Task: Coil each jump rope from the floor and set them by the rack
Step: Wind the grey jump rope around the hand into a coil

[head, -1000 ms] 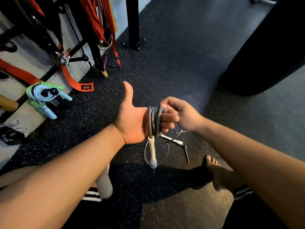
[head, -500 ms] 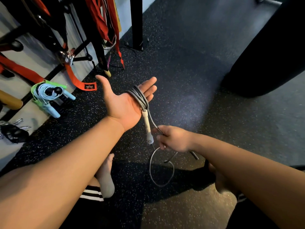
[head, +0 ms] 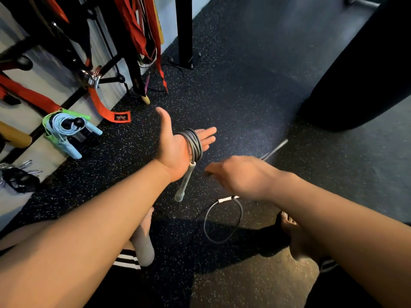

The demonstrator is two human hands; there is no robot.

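Several turns of the grey jump rope [head: 195, 145] sit wound round your left hand [head: 175, 150], crossing the palm just below the knuckles. That hand is held out palm up, thumb lifted and spread wide, and its fingers [head: 206, 135] lie straight and relaxed beyond the coil; they do not curl over it. The rope stays on by its own wrapping. One pale handle [head: 184, 183] hangs down from the coil at the heel of the hand, clear of the floor [head: 244, 96].

Your right hand [head: 240, 176] is near the hanging handle, on its right, with the back of the hand toward the camera. Its fingertips [head: 211, 171] are drawn together and point toward the handle, but they are smeared by motion, so I cannot tell whether they pinch a strand. A blurred grey streak [head: 274, 148] runs up and to the right from behind this hand.

Below your right wrist, the loose end of the same rope lies in an open loop [head: 222, 223] on the floor, with a white handle piece [head: 225, 199] at its top.

Near the foot of the rack [head: 131, 63], well apart from your hands, a blue jump rope [head: 66, 127] and a green one [head: 47, 127] lie coiled together beside an orange strap [head: 104, 110].
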